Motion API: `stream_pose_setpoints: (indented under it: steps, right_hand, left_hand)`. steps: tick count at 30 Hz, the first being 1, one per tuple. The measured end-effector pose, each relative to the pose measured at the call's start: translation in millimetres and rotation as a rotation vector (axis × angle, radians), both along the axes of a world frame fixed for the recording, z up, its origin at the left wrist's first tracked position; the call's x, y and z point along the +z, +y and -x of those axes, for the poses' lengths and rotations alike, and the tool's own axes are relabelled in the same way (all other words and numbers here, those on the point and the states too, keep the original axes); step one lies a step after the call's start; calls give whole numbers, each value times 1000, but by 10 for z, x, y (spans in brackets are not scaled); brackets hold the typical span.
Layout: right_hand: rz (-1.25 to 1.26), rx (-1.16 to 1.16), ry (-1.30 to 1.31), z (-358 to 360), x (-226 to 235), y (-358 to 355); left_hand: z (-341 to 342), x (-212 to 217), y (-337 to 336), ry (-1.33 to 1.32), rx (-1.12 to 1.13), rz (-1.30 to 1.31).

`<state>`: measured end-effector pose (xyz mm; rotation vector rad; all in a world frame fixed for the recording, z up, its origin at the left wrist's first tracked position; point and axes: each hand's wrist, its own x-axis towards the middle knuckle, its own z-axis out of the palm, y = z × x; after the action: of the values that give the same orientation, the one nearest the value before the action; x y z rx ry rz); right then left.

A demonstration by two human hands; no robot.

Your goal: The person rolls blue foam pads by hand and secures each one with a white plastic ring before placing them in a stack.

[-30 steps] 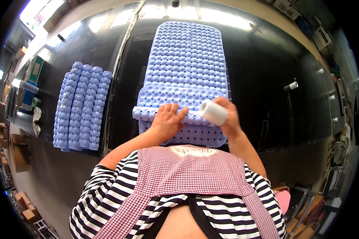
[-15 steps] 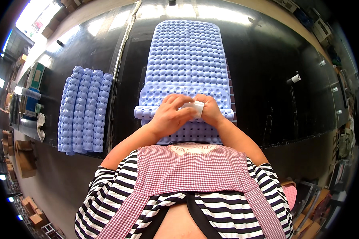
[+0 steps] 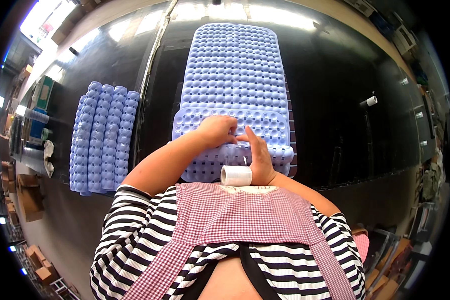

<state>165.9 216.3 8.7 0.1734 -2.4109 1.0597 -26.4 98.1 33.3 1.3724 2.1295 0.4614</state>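
A light-blue bubbled mat (image 3: pixel 235 65) lies lengthwise before me, its near end folded over into a roll. My left hand (image 3: pixel 217 131) is over this rolled part, fingers bent and pressed together; what they pinch, if anything, is hidden. Beside it, my right hand (image 3: pixel 260 159) has its fingers stretched out, their tips close to the left fingertips at the roll. A roll of clear tape (image 3: pixel 236 176) lies on its side against the heel of my right hand, close to my apron. Its end next to the hand is partly covered.
Several rolled blue mats (image 3: pixel 104 140) lie side by side on the black table (image 3: pixel 335 100) at left. Farther left are a green box (image 3: pixel 44 92) and a white cloth (image 3: pixel 49 152). A small white roll (image 3: pixel 371 101) is at the right.
The tape roll has moved from between my hands down toward my apron. My left hand has shifted slightly up and right; my right fingers have straightened.
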Motion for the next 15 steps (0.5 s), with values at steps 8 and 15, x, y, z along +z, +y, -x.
stream_pose_setpoints:
  steps: [8,15]
  right_hand:
    - [204,-32,-135,684,12,238]
    - [683,61,-285,1490,-42,738]
  left_hand:
    - [89,69,-686,179,276,-184]
    - [-355,-209,-757,574,152,-259]
